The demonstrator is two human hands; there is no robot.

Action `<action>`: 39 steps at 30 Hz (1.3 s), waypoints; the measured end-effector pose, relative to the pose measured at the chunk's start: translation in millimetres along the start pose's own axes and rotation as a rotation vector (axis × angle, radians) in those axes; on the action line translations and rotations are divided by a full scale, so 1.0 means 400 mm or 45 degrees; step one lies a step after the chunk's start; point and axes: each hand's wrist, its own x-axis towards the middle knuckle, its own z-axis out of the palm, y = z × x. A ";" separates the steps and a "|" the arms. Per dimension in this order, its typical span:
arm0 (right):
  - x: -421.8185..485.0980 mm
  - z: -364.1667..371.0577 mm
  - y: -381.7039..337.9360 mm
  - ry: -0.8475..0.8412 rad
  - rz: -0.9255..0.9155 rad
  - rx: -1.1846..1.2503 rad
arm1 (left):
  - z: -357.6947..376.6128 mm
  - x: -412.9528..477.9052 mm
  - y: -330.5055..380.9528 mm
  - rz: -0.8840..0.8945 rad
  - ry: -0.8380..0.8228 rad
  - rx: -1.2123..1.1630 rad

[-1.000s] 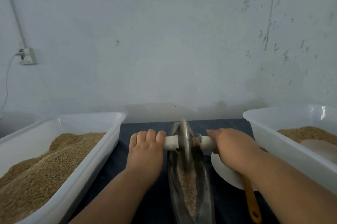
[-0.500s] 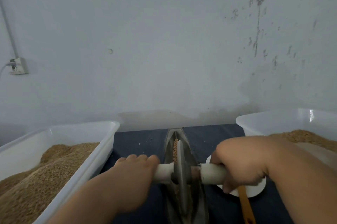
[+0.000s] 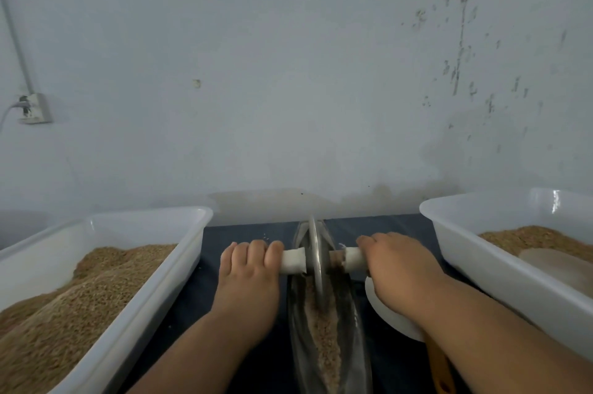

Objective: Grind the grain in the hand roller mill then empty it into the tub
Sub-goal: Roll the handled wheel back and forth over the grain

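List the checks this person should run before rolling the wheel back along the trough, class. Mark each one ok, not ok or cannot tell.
1. Left hand grips its end of the handle: ok.
2. Right hand grips the other end: ok.
3. Wheel stands upright inside the trough: ok.
4. Grain lies in the wheel's path: ok.
5. Grain ground fine enough to empty: cannot tell.
6. Right tub has room for more: ok.
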 end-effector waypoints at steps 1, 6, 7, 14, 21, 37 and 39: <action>-0.004 -0.008 0.000 -0.012 -0.016 -0.006 | -0.005 -0.004 -0.001 -0.006 -0.061 0.026; -0.017 -0.076 0.004 -0.266 -0.096 0.016 | -0.053 -0.013 -0.002 0.039 -0.192 0.076; -0.021 -0.098 0.008 -0.358 -0.140 0.038 | -0.067 -0.016 -0.007 0.075 -0.225 0.068; -0.053 -0.207 0.040 -0.885 -0.295 0.191 | -0.165 -0.051 -0.048 0.339 -0.413 -0.085; -0.015 -0.084 0.022 -0.509 -0.123 0.097 | -0.077 -0.009 -0.007 0.116 -0.202 0.073; -0.042 -0.167 0.026 -0.759 -0.260 0.114 | -0.152 -0.039 -0.044 0.287 -0.405 -0.125; -0.058 -0.206 0.029 -0.867 -0.308 0.111 | -0.197 -0.055 -0.054 0.358 -0.505 -0.193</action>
